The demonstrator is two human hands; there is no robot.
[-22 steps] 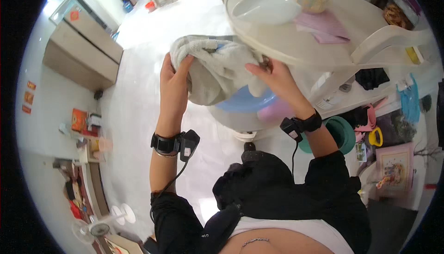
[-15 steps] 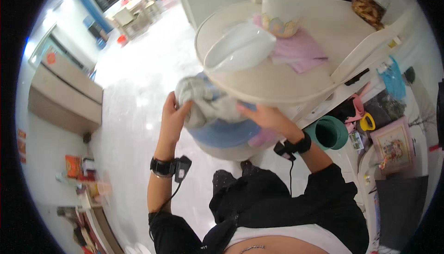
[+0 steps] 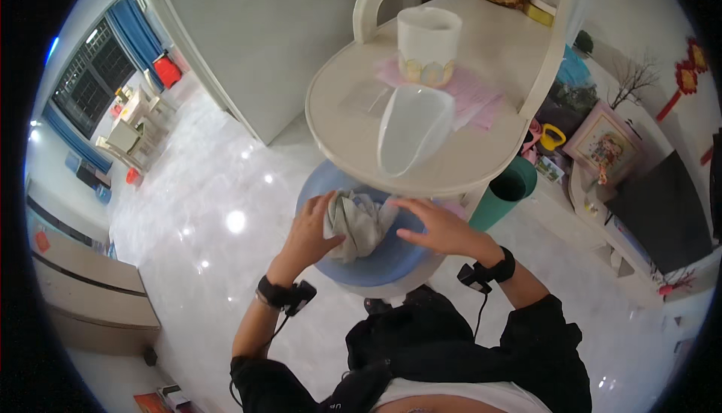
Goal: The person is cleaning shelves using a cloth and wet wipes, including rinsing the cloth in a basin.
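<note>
The cream shelf overhangs a round blue surface bearing the bunched greyish cloth. My left hand curves along the cloth's left side, its grip unclear; my right hand spreads wide at its right. With my right so loose, the folds could slip apart.

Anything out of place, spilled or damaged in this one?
Mainly the white dish: it sits close to the front edge of the round shelf, where a knock might tip it off. No spill or damage shows around the bunched cloth.

Head-worn view down onto hands
</note>
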